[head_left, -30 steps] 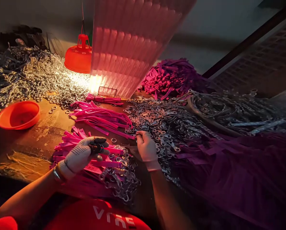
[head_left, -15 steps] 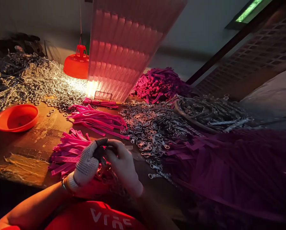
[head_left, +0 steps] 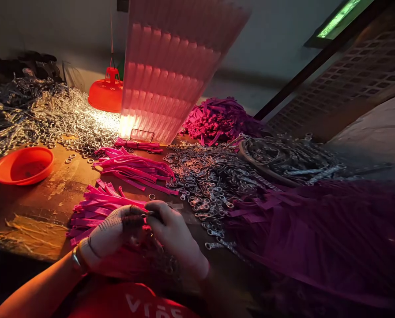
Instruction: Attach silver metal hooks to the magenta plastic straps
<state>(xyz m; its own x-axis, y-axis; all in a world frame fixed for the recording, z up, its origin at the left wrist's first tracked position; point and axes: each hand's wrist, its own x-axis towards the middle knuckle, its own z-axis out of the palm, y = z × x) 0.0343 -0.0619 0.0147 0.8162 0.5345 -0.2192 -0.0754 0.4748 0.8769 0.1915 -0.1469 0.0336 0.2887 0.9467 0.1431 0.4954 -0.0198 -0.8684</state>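
My left hand (head_left: 114,229), in a white dotted glove with dark fingertips, is closed near the middle of the bench's front. Close against it, my right hand (head_left: 175,234) is closed too, thumb and fingers pinched together. Something small and dark lies between their fingertips; I cannot make out its kind. Below the hands, shiny ringed pieces (head_left: 169,263) show dimly in shadow. A bundle of pink straps (head_left: 94,203) lies beyond and left of my left hand. One loose metal ring (head_left: 152,197) rests just beyond the fingertips.
Left stands an orange bowl (head_left: 23,165), beside heaped silver ringed pieces (head_left: 48,110) under a red lamp (head_left: 105,95). A clear corrugated panel (head_left: 171,75) rises at the back. More pink straps (head_left: 134,168), metal-ended pieces (head_left: 210,176) and a dark purple strap pile (head_left: 316,234) spread rightward.
My left hand has turned flatter and dropped slightly, its dark fingertips lower. My right hand has lowered a little and pinches tighter. The loose ring beyond the fingertips now shows.
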